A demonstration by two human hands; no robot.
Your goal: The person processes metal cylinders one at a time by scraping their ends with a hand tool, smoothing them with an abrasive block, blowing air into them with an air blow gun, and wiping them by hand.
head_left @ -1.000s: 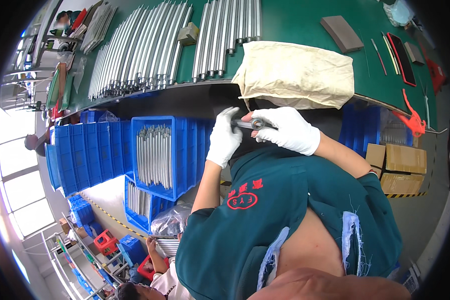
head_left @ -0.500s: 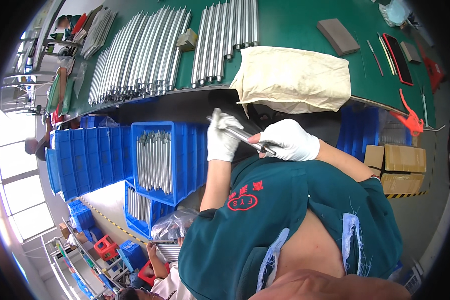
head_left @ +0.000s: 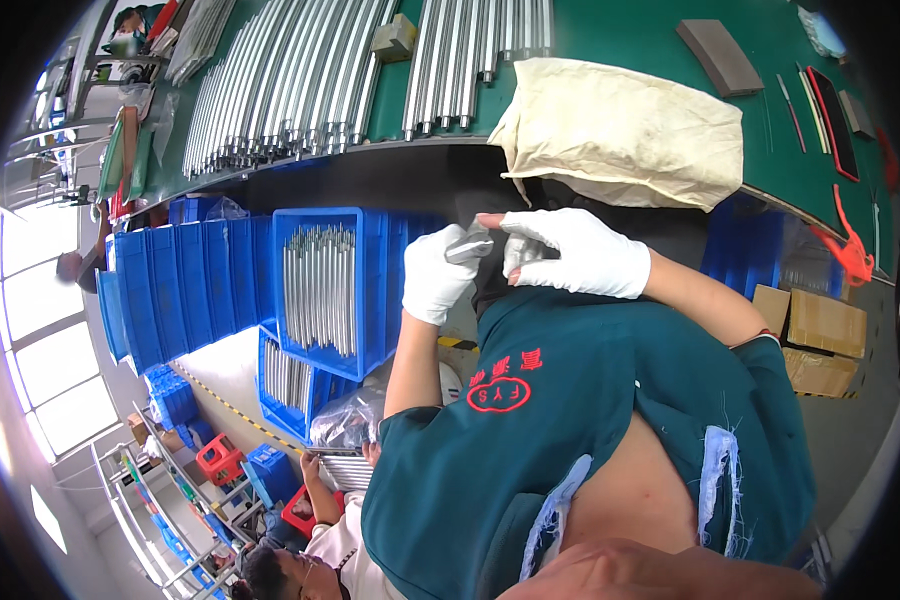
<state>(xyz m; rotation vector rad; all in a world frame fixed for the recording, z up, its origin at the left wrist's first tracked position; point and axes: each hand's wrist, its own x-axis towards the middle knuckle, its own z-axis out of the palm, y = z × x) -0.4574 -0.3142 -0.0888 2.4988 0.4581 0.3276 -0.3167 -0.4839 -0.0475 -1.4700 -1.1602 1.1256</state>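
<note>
My left hand [head_left: 433,277], in a white glove, is closed around a shiny metal rod [head_left: 467,247]. The rod is strongly foreshortened, so most of its length does not show. Beside it, my right hand [head_left: 585,252] wears a white glove with bare tips at the forefinger and thumb. Its fingers are curved and spread, with the forefinger reaching to the rod's upper side; whether it touches cannot be made out. Both hands are in front of my chest, short of the green table [head_left: 610,30]. A cream cloth [head_left: 625,130] lies over the table's near edge.
Rows of metal rods [head_left: 290,85] lie on the table, with a small block [head_left: 394,38] among them. A brown block [head_left: 718,57] and red-edged phone [head_left: 832,122] are at right. Blue crates [head_left: 375,290] of rods stand left, cardboard boxes [head_left: 825,325] right. A co-worker [head_left: 320,560] is lower left.
The rod has swung from slanting across both hands to nearly end-on in my left hand. My right hand has come off its lower end and spread its fingers. The whole view has shifted slightly.
</note>
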